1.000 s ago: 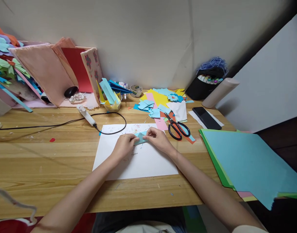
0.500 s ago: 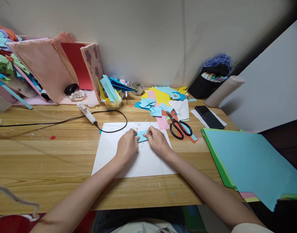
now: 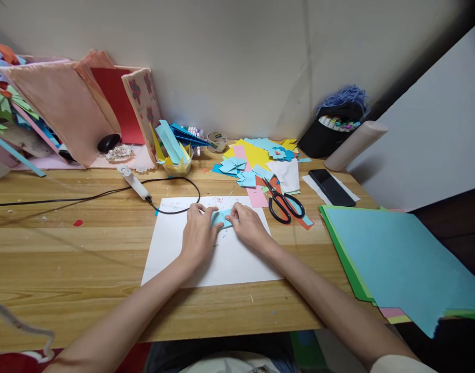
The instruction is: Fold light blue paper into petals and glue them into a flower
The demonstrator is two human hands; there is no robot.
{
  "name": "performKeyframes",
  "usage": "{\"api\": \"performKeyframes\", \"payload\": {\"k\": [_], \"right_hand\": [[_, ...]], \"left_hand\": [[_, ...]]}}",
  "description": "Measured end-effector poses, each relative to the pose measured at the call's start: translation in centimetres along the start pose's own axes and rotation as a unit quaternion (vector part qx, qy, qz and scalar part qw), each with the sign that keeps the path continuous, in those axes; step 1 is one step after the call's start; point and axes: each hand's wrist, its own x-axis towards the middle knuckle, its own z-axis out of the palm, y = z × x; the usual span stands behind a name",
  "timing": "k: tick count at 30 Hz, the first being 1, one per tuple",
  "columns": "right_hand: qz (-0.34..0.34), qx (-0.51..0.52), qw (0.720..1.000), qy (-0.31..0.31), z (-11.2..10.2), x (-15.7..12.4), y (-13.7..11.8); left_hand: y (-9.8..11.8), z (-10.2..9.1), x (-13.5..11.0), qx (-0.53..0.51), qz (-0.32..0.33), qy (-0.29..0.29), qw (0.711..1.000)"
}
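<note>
A small folded piece of light blue paper (image 3: 223,217) lies low over a white sheet (image 3: 237,264) on the desk. My left hand (image 3: 198,232) grips its left end, thumb at the near edge and forefinger at the far edge. At the right end, my right hand (image 3: 248,225) pinches the paper between thumb and curled fingers. The fingertips hide both ends of the folded piece. To the right of my right hand lie black-handled scissors (image 3: 284,205), their blades pointing away.
Behind the hands are coloured paper scraps (image 3: 256,155) and a tape roll (image 3: 217,142). A white device (image 3: 133,183) with a black cable rests left of the sheet. A phone (image 3: 332,187) and a stack of coloured paper (image 3: 400,254) lie right. A black pen holder (image 3: 323,135) stands behind.
My left thumb and forefinger have spread apart along the paper's left end, and that hand has shifted slightly left. My right hand keeps its pinch. The whole view has moved a little.
</note>
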Motion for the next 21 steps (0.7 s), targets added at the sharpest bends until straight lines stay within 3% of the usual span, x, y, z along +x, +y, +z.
{"api": "performKeyframes", "payload": {"k": [4, 12, 21], "right_hand": [[0.0, 0.012, 1.0, -0.003, 0.1, -0.2, 0.0], [-0.017, -0.015, 0.999, 0.042, 0.1, -0.7, 0.8], [-0.038, 0.0, 0.999, -0.011, -0.5, -0.4, 1.5]], "left_hand": [[-1.3, 0.0, 1.0, -0.041, 0.01, -0.043, 0.998], [-1.8, 0.2, 1.8, -0.059, 0.02, -0.066, 0.996], [-2.3, 0.6, 2.1, -0.057, 0.015, -0.057, 0.997]]}}
